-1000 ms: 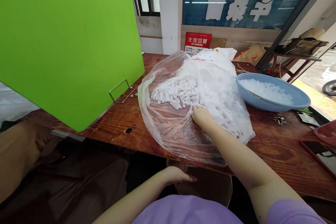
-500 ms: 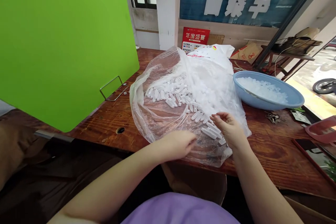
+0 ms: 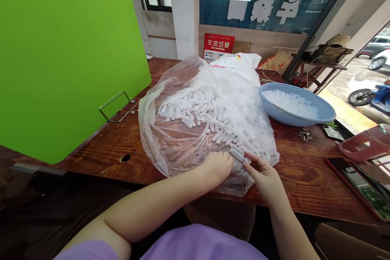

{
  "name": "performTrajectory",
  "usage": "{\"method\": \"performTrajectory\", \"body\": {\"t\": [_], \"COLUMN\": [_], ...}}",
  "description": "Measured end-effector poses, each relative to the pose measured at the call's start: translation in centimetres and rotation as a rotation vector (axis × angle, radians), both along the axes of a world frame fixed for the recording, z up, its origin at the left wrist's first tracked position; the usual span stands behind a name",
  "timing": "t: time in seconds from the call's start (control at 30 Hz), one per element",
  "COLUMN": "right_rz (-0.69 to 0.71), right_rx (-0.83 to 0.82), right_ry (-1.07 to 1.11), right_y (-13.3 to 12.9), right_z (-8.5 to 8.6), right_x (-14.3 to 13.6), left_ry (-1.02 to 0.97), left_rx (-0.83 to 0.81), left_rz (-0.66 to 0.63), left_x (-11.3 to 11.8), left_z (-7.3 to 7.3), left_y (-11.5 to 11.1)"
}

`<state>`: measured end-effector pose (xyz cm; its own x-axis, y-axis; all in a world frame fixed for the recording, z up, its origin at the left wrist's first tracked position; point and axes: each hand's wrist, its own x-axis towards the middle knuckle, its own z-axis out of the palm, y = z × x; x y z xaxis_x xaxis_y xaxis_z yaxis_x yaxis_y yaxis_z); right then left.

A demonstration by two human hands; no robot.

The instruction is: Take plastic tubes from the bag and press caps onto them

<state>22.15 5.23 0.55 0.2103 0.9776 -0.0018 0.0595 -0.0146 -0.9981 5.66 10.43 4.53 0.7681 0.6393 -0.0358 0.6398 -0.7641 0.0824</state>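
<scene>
A large clear plastic bag (image 3: 179, 142) lies opened on the wooden table, with a heap of small translucent white plastic tubes (image 3: 195, 107) spilling from its mouth. My left hand (image 3: 217, 167) rests at the near part of the bag, fingers curled beside the closest tubes. What its fingertips hold, if anything, is hidden. Just to its right, my right hand (image 3: 262, 174) pinches a small whitish translucent plastic piece (image 3: 248, 160) between thumb and fingers. That piece is close to the end of a row of tubes; its exact shape is unclear.
A blue basin (image 3: 295, 118) holding many small translucent pieces stands right of the bag. Keys (image 3: 304, 134), a phone (image 3: 359, 183) and a pink container (image 3: 364, 144) lie farther right. A green board (image 3: 67, 57) rises at left beside a wire stand (image 3: 117, 107).
My right hand has come down toward the left hand and now pinches a small piece. My left hand has shifted slightly right against the bag. The view has turned a little rightward.
</scene>
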Motion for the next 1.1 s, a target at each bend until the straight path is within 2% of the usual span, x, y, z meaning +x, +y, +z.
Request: {"method": "performTrajectory", "body": {"t": [0.07, 0.13, 0.23, 0.3, 0.37, 0.5, 0.57, 0.6, 0.67, 0.8, 0.83, 0.87, 1.0, 1.03, 1.1], "right_rz": [0.021, 0.027, 0.055, 0.096, 0.143, 0.200, 0.216, 0.219, 0.236, 0.344, 0.347, 0.323, 0.194, 0.212, 0.289], "right_rx": [0.030, 0.081, 0.150, 0.174, 0.217, 0.443, 0.479, 0.444, 0.299, -0.121, -0.163, -0.147, 0.208, 0.215, 0.098], "right_ry": [-0.029, -0.045, -0.066, -0.066, -0.077, -0.248, -0.331, -0.352, -0.355, -0.294, -0.293, -0.308, -0.421, -0.430, -0.414], "right_y": [0.0, 0.0, 0.1, 0.0, -0.1, -0.6, -0.8, -0.9, -0.9, -0.6, -0.6, -0.6, -0.8, -0.9, -0.8], "right_z": [-0.3, -0.3, 0.1, 0.5, 0.8, 1.4, 1.6, 1.7, 1.9, 2.1, 2.2, 2.3, 2.5, 2.5, 2.5], "right_x": [-1.1, -2.5, -4.7, -5.8, -6.5, -6.9, -7.0, -7.0, -7.1, -7.7, -7.9, -8.1, -8.5, -8.5, -8.6], "left_ry": [-0.068, -0.307, -0.858, -1.110, -1.264, -1.380, -1.375, -1.362, -1.323, -1.247, -1.246, -1.257, -1.352, -1.364, -1.364], "left_rx": [-0.039, -0.187, -0.582, -0.821, -1.005, -1.201, -1.237, -1.230, -1.176, -1.126, -1.124, -1.118, -1.104, -1.117, -1.123], "left_rz": [0.085, 0.193, 0.399, 0.513, 0.566, 0.544, 0.517, 0.503, 0.482, 0.471, 0.480, 0.496, 0.545, 0.535, 0.521], "left_x": [-1.5, -3.1, -5.2, -6.1, -6.7, -7.5, -7.9, -8.0, -8.2, -8.2, -8.2, -8.1, -8.2, -8.2, -8.3], "left_z": [0.5, 0.8, 1.0, 0.8, 0.4, -0.2, -0.2, -0.2, -0.1, 0.0, -0.1, -0.2, -0.5, -0.5, -0.6], "left_y": [-0.6, -1.0, -1.6, -2.0, -2.4, -2.9, -3.2, -3.3, -3.6, -4.1, -4.1, -4.1, -3.7, -3.6, -3.5]}}
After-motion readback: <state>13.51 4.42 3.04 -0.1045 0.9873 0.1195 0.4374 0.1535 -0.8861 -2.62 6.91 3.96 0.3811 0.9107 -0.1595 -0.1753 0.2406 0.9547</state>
